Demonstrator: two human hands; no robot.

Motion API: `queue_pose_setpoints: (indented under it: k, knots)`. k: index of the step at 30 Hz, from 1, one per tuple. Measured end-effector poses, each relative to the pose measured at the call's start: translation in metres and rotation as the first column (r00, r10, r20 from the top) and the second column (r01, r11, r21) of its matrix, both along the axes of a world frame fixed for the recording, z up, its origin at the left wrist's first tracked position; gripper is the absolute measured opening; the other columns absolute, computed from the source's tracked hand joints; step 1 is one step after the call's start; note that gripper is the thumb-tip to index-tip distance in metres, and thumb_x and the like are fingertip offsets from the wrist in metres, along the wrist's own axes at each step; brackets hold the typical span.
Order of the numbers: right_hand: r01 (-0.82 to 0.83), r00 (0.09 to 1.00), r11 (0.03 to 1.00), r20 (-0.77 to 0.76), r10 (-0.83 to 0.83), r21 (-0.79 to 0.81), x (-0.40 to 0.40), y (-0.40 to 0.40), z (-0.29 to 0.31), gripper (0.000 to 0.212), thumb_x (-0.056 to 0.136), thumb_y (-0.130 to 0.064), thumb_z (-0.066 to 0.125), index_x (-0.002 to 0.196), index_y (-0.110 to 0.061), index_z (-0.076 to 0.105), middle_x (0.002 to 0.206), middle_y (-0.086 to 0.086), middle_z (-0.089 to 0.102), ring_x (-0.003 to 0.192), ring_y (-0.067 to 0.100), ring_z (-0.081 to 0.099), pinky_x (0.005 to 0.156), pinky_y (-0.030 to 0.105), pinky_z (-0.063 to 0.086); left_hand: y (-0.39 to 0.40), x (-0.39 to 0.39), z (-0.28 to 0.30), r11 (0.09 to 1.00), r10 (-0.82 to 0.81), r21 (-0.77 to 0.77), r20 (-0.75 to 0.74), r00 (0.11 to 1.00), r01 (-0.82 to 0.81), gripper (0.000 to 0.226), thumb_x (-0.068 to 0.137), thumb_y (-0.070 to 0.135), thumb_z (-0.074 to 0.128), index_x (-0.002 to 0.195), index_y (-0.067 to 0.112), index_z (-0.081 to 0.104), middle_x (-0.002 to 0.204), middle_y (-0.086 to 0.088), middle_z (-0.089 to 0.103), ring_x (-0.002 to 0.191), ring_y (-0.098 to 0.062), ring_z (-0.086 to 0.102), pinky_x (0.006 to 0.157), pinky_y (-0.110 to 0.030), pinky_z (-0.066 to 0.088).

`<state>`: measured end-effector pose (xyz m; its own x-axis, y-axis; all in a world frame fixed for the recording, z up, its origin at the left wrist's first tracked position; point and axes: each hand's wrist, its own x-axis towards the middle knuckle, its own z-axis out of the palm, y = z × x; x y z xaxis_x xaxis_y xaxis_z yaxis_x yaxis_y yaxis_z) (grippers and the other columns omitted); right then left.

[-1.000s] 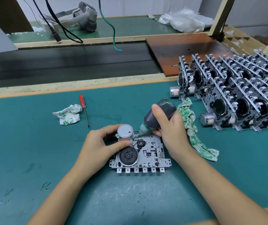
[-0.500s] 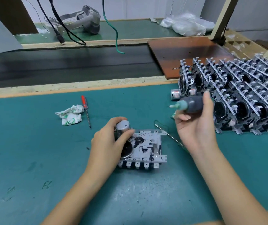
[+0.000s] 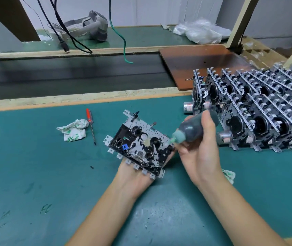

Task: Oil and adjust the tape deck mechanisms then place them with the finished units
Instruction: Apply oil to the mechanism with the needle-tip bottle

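Note:
My left hand (image 3: 136, 176) holds a tape deck mechanism (image 3: 140, 144) from below, lifted off the green mat and turned so its black gear side faces up. Most of that hand is hidden under the unit. My right hand (image 3: 201, 150) grips a dark oil bottle (image 3: 193, 129), its pale green nozzle pointing left at the mechanism's right edge. Rows of finished units (image 3: 258, 110) stand on edge at the right of the mat.
A red-handled screwdriver (image 3: 90, 126) and a crumpled cloth (image 3: 74, 132) lie left of the mechanism. Another cloth (image 3: 229, 175) shows beside my right wrist. A brown board (image 3: 194, 64), a dark conveyor belt (image 3: 70, 75), and hanging cables (image 3: 120, 32) lie beyond.
My left hand has lifted the mechanism off the mat and flipped it gear side up. My right hand brought the bottle back down to its right edge.

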<state>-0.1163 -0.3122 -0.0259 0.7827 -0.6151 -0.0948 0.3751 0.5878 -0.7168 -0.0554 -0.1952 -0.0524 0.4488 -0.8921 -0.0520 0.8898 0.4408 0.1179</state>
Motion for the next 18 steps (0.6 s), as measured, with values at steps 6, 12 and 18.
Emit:
queue_pose_setpoints:
  k: [6, 12, 18]
  knots:
    - [-0.005, 0.992, 0.982, -0.124, -0.019, -0.191, -0.002, 0.011, 0.000, 0.017, 0.075, -0.039, 0.058, 0.068, -0.023, 0.059, 0.057, -0.009, 0.056, 0.048, 0.003, 0.051, 0.038, 0.015, 0.032, -0.002, -0.009, 0.008, 0.984, 0.114, 0.137, 0.032, 0.993, -0.118, 0.049, 0.046, -0.008, 0.088, 0.092, -0.013, 0.070, 0.098, -0.029, 0.068, 0.084, -0.039, 0.069, 0.071, -0.052, 0.056]
    - [-0.043, 0.993, 0.939, -0.119, 0.003, -0.340, -0.002, 0.014, 0.001, 0.023, 0.077, -0.037, 0.054, 0.058, -0.037, 0.067, 0.056, -0.009, 0.057, 0.049, 0.001, 0.049, 0.040, 0.016, 0.034, -0.004, -0.009, 0.004, 0.966, 0.153, 0.201, 0.075, 0.985, -0.165, 0.062, 0.020, -0.003, 0.094, 0.079, -0.004, 0.073, 0.087, -0.019, 0.071, 0.072, -0.028, 0.071, 0.059, -0.045, 0.057]
    - [-0.054, 0.994, 0.918, -0.111, 0.011, -0.394, -0.001, 0.014, -0.003, 0.022, 0.079, -0.035, 0.055, 0.062, -0.031, 0.068, 0.056, -0.006, 0.058, 0.048, 0.005, 0.051, 0.038, 0.018, 0.036, -0.001, 0.000, 0.006, 0.987, 0.159, 0.007, -0.007, 0.987, -0.159, 0.049, 0.042, -0.013, 0.087, 0.086, 0.003, 0.074, 0.107, -0.003, 0.071, 0.093, -0.009, 0.069, 0.072, -0.019, 0.056]
